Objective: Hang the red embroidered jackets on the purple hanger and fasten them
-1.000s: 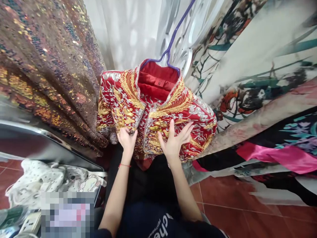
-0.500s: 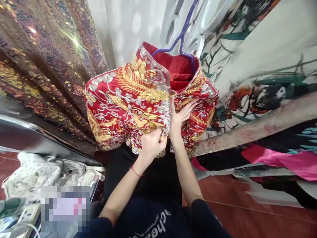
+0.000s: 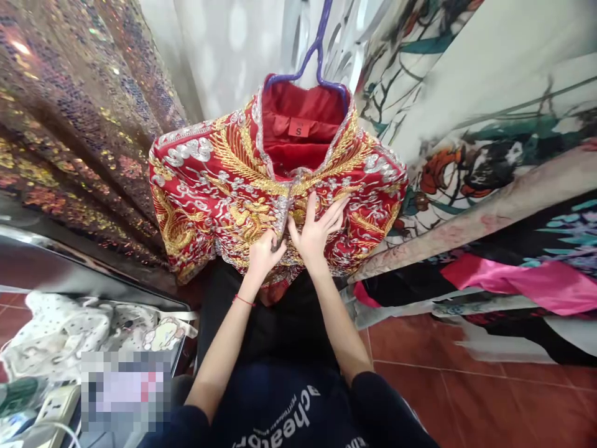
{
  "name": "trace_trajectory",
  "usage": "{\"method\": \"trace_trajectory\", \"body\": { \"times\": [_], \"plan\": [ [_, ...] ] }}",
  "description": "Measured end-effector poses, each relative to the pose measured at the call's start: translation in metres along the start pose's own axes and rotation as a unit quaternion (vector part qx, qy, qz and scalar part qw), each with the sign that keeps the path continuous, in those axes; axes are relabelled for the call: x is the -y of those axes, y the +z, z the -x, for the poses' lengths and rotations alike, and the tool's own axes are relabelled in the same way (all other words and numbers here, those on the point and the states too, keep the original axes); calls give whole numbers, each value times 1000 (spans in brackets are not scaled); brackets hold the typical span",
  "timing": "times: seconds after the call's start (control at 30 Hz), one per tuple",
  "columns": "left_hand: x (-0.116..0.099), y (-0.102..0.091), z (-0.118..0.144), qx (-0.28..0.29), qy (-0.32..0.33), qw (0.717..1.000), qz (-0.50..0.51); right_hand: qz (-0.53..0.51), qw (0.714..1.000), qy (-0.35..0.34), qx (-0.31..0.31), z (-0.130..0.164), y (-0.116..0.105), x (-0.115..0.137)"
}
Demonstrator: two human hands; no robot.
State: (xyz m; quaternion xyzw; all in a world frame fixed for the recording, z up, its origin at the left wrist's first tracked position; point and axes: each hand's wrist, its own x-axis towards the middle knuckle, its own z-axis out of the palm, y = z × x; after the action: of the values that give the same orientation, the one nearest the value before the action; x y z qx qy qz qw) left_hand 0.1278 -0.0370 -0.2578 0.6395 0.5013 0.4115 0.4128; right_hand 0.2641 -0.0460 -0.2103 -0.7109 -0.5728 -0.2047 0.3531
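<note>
A red jacket (image 3: 186,180) with gold and silver embroidery hangs in front of me on a purple hanger (image 3: 318,53). Its stand collar gapes at the top, and a small red label (image 3: 298,127) marked S shows on the lining. My left hand (image 3: 265,254) is closed on the front edge of the jacket, below the collar. Beside it, my right hand (image 3: 317,233) lies with fingers spread on the other front panel, close to the centre opening. Fabric between the hands partly hides how the two edges meet.
A sequined curtain-like fabric (image 3: 93,112) hangs at left. Floral cloth (image 3: 466,168) and a bright pink fabric (image 3: 513,280) are at right. Lower left are a spotted white cloth (image 3: 69,330), a power strip (image 3: 58,407) and a blurred-out object (image 3: 125,391). Red tiles (image 3: 410,386) cover the floor.
The jacket has turned to face me more squarely, and its front edges have come together below the collar. Both hands have shifted up and left. The label inside has come into view.
</note>
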Motion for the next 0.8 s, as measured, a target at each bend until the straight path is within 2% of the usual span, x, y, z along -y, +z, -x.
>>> {"method": "trace_trajectory", "body": {
  "times": [0.1, 0.17, 0.2, 0.23, 0.37, 0.47, 0.57, 0.7, 0.8],
  "plan": [
    [24, 1, 18, 37, -57, 990, 123, -76, 997, 16, -13, 50, 12, -7],
    [47, 5, 34, 19, -106, 980, 165, -213, 973, 84, 13, 92, 22, -10],
    [59, 8, 42, 4, -139, 972, 192, -316, 937, 142, 45, 114, 28, -11],
    [71, 11, 50, -13, -177, 959, 219, -416, 879, 215, 88, 135, 34, -11],
    [116, 15, 66, -78, -327, 880, 335, -501, 788, 304, 188, 196, 65, -3],
    [138, 8, 62, -125, -382, 818, 412, -544, 698, 398, 242, 216, 92, 4],
    [148, -2, 52, -186, -383, 778, 462, -561, 613, 502, 241, 223, 115, 3],
    [149, -13, 45, -241, -345, 767, 484, -575, 538, 580, 207, 224, 129, -2],
    [145, -17, 50, -204, -333, 779, 491, -589, 495, 604, 207, 226, 131, -1]
  ]
}}
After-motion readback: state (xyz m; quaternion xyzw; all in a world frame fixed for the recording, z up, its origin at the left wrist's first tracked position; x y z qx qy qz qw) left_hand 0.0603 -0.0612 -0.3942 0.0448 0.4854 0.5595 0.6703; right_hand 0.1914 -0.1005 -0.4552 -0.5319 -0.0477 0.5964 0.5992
